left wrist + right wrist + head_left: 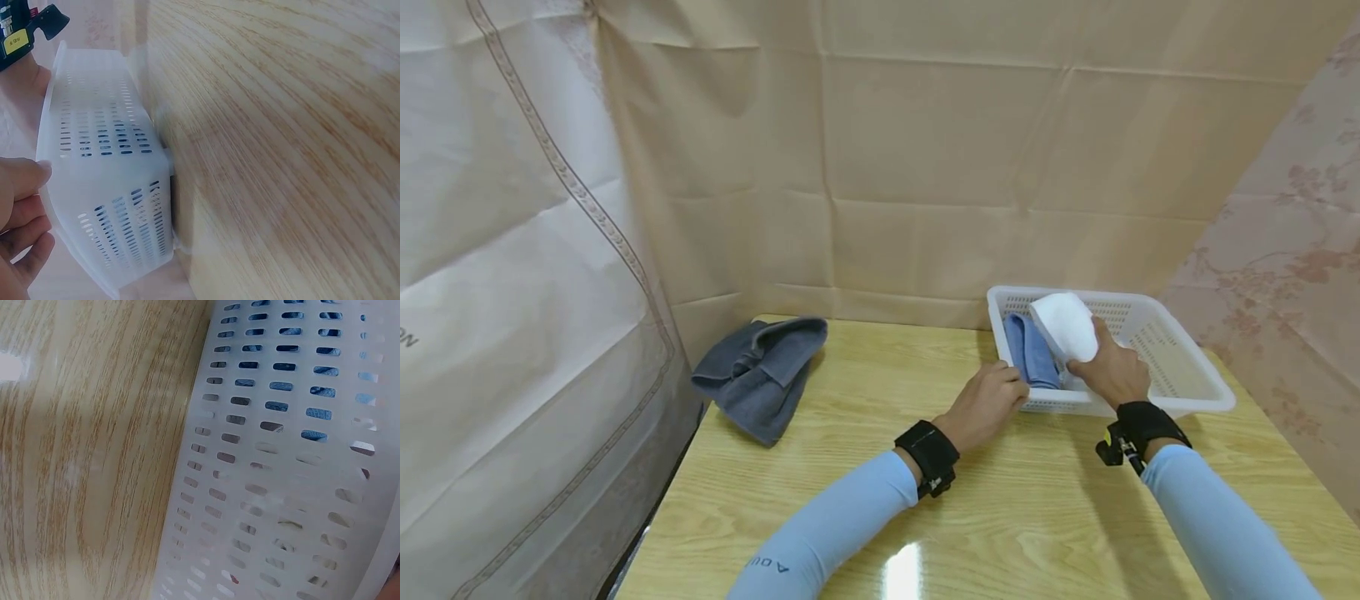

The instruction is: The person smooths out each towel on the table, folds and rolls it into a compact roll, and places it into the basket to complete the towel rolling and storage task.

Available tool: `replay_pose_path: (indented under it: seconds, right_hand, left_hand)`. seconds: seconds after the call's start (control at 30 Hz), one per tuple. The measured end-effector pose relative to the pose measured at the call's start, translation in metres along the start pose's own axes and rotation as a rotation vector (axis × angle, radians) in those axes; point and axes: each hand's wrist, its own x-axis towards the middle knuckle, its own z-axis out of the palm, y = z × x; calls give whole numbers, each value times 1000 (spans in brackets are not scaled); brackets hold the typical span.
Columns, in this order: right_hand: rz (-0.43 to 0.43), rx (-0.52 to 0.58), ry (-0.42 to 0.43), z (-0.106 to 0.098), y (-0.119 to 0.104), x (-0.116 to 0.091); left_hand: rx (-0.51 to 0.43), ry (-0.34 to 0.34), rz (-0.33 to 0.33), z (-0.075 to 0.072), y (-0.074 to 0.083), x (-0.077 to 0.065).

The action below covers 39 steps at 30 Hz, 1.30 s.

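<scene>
My right hand (1114,367) reaches into a white plastic basket (1195,367) and grips a rolled or folded white towel (1066,327). A folded blue towel (1032,350) lies beside it along the basket's left end. At the front left corner, my left hand (987,403) pinches the basket rim; the left wrist view shows its thumb (25,176) at the rim's edge. Blue cloth shows through the slots of the basket wall (294,447) in the right wrist view, where the right hand is almost wholly out of frame.
A crumpled dark grey towel (763,375) lies at the left back of the wooden table (865,517). Beige cloth (910,150) hangs behind the table, with a pale patterned cloth (512,250) at left and a floral one (1292,267) at right.
</scene>
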Motion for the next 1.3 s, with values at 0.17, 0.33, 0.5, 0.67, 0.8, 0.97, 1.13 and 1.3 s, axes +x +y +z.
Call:
replay_pose_path:
  seconds: [0.17,0.33,0.5,0.67,0.8,0.97,1.13,1.3]
  right_hand:
    - [24,-1,-58,1,1,2]
    - [19,-1,-93,3,1,4]
    - [31,-5,-158,2,1,7]
    - [41,-23,-239,3,2,9]
    - [37,-29,-320,2,0,11]
    - [46,-72,-443,-3,-7,11]
    - [73,-68,-569,-7,-12,15]
    - [81,-27,-670,-6,-10,21]
  left_hand:
    - [-18,-6,2,3,-1,-1]
    - [-31,-8,-1,3,-2,-1]
    - [-32,3,6,1,-2,0]
    - [-33,6,11,0,-1,1]
    - [-25,2,10,-1,0,1]
    - [-25,-5,12,1,1,1]
    - [-24,-8,14,1,0,1]
    - [-16,-15,16,0,0,-1]
